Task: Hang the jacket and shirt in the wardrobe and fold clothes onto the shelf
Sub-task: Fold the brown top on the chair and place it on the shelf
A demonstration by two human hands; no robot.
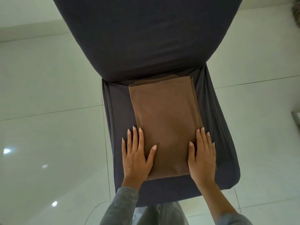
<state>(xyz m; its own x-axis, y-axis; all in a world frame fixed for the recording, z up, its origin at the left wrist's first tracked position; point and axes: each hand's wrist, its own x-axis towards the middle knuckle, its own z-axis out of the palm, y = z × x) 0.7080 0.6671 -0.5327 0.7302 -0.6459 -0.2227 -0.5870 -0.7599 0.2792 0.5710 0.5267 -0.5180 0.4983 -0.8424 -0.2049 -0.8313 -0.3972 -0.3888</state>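
Head view: left hand (136, 158) and right hand (202, 158), fingers straight, press near end of folded garment (165, 120); its long axis points away.

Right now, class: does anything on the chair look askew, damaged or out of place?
Nothing serious. The cloth lies folded flat on the seat, with the left hand and right hand flat at its near corners. Only its right edge shows layers slightly out of line.

Bare strips of seat (120, 111) beside folded brown cloth (164, 119), chair back (146, 38) close behind
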